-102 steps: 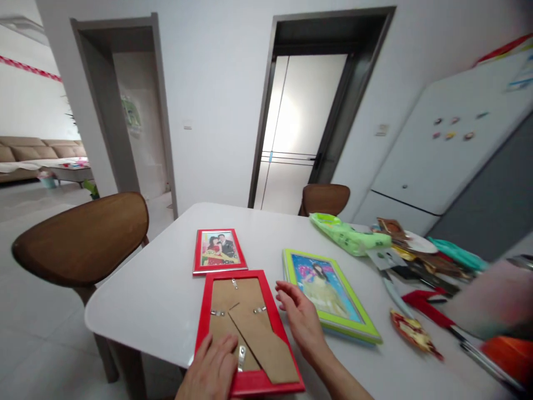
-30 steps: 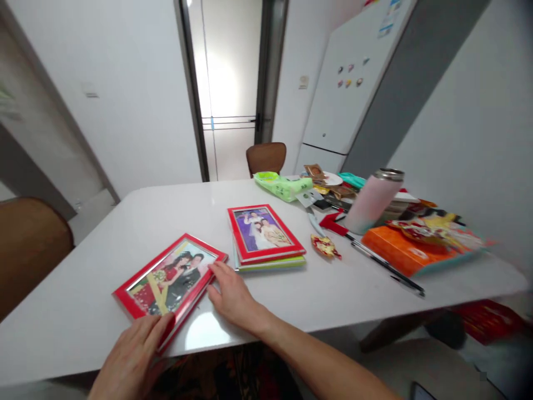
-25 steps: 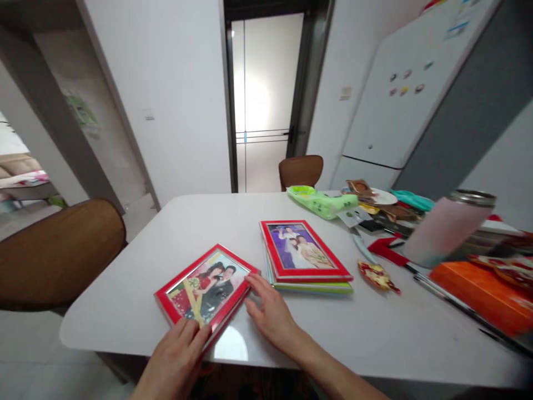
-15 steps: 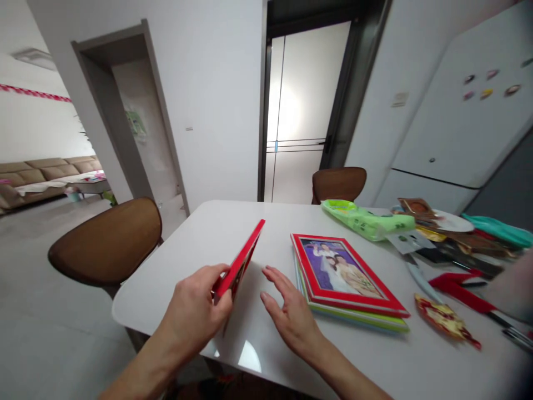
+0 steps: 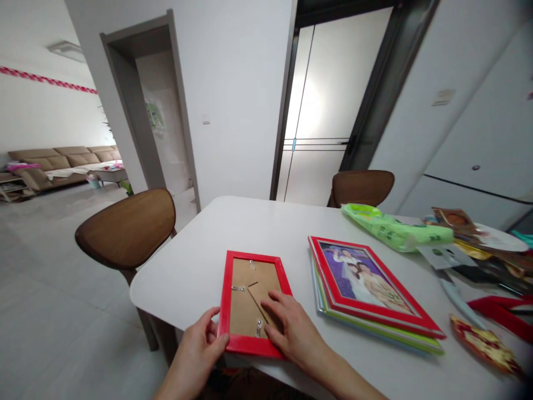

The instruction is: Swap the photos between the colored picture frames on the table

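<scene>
Left hand (image 5: 200,345): mine, pinched on the near-left corner of the frame (image 5: 245,278).
Right hand (image 5: 291,329): fingers apart, flat on its cardboard back beside the clip (image 5: 259,328).
Frame: face-down at the table (image 5: 195,261) edge, straight ahead of me, long axis running away.
Stack (image 5: 375,294): just right.

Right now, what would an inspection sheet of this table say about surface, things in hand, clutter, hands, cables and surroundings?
Surface: white table, glossy.
Things in hand: red photo frame lies face down at the near edge, cardboard back up.
Clutter: stack of photo frames, red one on top, beside it; green packet, red-and-gold wrapper, plate farther right.
Hands: left hand grips the frame's near left corner; right hand rests flat on its back.
Cables: nothing seen.
Surroundings: brown chair, second chair, doorway, sofa, white fridge.
</scene>
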